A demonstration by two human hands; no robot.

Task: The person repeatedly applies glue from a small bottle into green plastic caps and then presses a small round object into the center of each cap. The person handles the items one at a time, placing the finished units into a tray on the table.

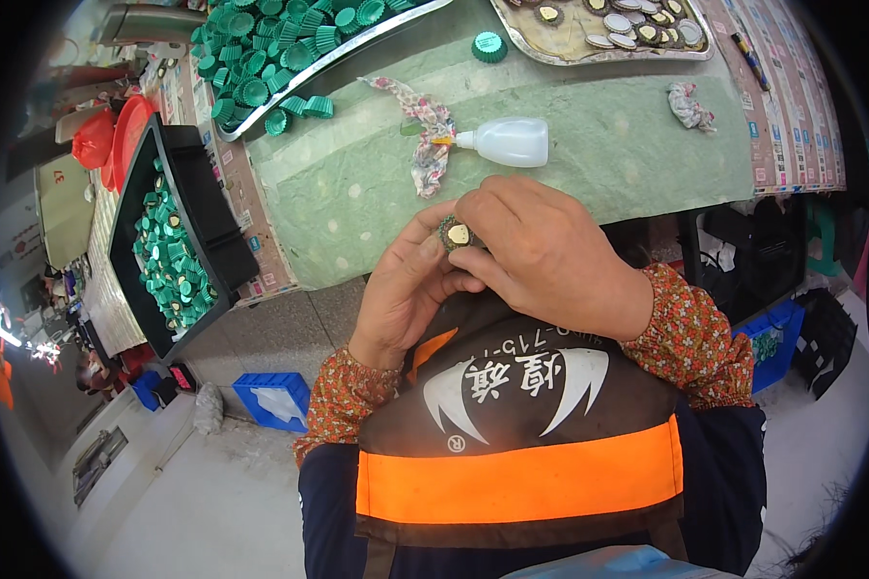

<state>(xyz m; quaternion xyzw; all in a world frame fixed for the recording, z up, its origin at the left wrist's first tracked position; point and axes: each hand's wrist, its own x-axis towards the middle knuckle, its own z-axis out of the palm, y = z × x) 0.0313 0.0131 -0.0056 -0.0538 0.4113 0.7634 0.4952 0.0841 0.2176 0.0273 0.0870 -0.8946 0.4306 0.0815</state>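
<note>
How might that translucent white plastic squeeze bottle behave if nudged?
The translucent white plastic squeeze bottle may roll, lying on its rounded side. Its soft-looking walls might dent. The crumpled floral cloth under its orange tip could drag along.

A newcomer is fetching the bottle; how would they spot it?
Find the green tabletop, then look just beyond the right hand. There the bottle lies on its side, orange tip pointing left over a floral cloth. Its smooth, milky body sets it apart from that crumpled cloth.

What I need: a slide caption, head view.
A fluted cap held between left hand and right hand, squeeze bottle beyond.
</note>
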